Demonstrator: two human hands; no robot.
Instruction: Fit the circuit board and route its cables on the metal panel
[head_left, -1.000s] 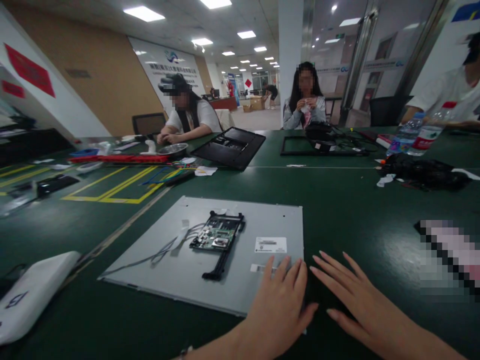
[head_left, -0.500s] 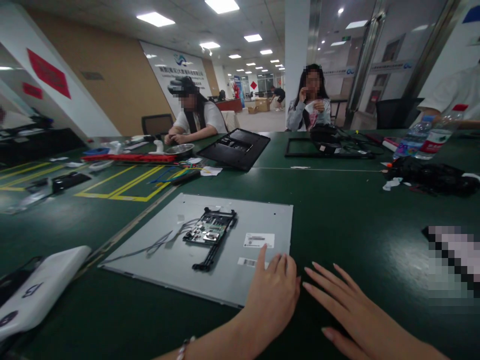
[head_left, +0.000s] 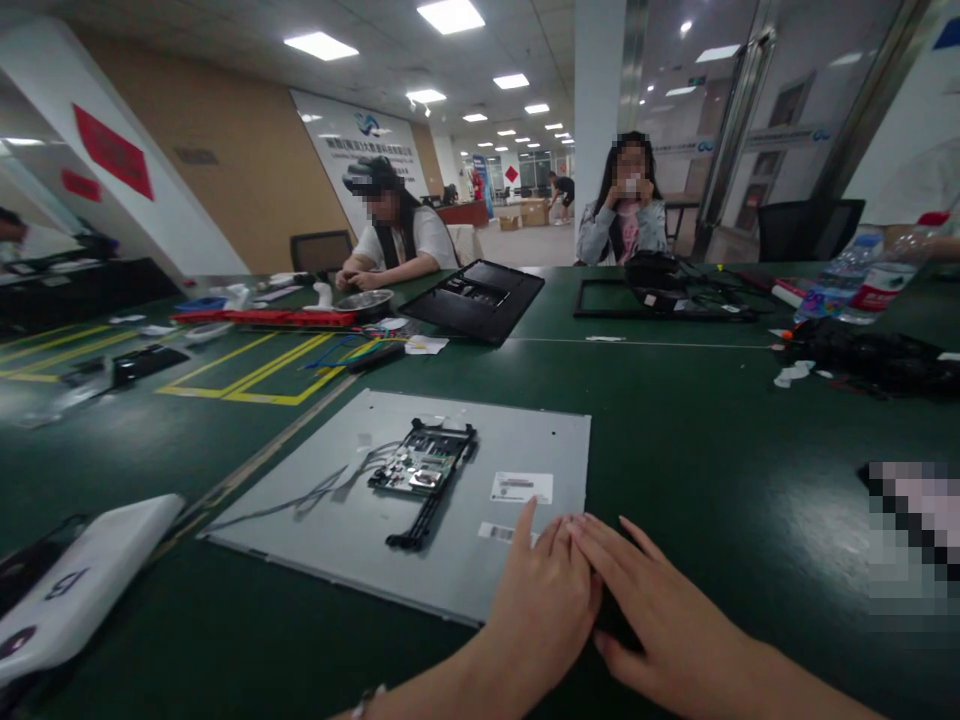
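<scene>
A flat grey display panel (head_left: pixel 315 520) lies back side up on the green table. A circuit board (head_left: pixel 420 470) in a black frame rests on it, with thin grey cables running left. My left hand (head_left: pixel 547 590) is over the panel's near right corner, little finger out and the other fingers bent together. Whatever those fingers may hold is hidden. My right hand (head_left: pixel 652 590) is beside it, fingers stretched, their tips touching the bent fingers of the left. Two white labels, one a paper label (head_left: pixel 523 487), show just beyond my left hand.
A black plastic back cover (head_left: pixel 480 300) and a black frame (head_left: pixel 592 312) lie farther back. A white device (head_left: pixel 90 580) is at the near left, a blurred-out device (head_left: pixel 915 520) at the right. Bottles (head_left: pixel 877 280) stand back right. Two people sit across the table.
My right hand has moved left, from apart to touching my left hand's fingers. My left hand stays almost in place. The person opposite has raised both hands to the face.
</scene>
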